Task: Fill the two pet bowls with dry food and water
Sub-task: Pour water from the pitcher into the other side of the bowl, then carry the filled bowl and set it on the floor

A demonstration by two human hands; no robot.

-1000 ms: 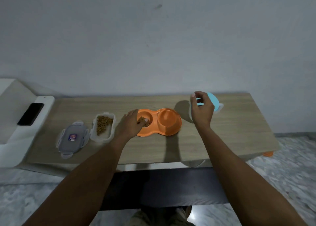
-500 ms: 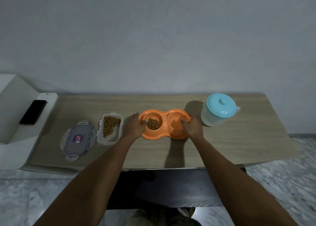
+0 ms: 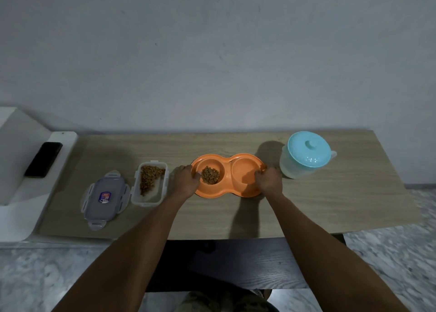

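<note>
An orange double pet bowl sits on the wooden table. Its left well holds brown dry food; its right well looks smooth orange, and I cannot tell if water is in it. My left hand grips the bowl's left rim, thumb over the edge. My right hand grips the right rim. A pitcher with a light-blue lid stands just right of the bowl, its lid on. An open clear food container with dry food lies left of the bowl.
The container's grey lid lies flat at the far left of the table. A black phone rests on a white unit beside the table. A wall runs right behind the table, and a dark bench sits below its front edge.
My right hand left the pitcher's lid and came down onto the bowl's right rim. My left hand stayed at the left rim.
</note>
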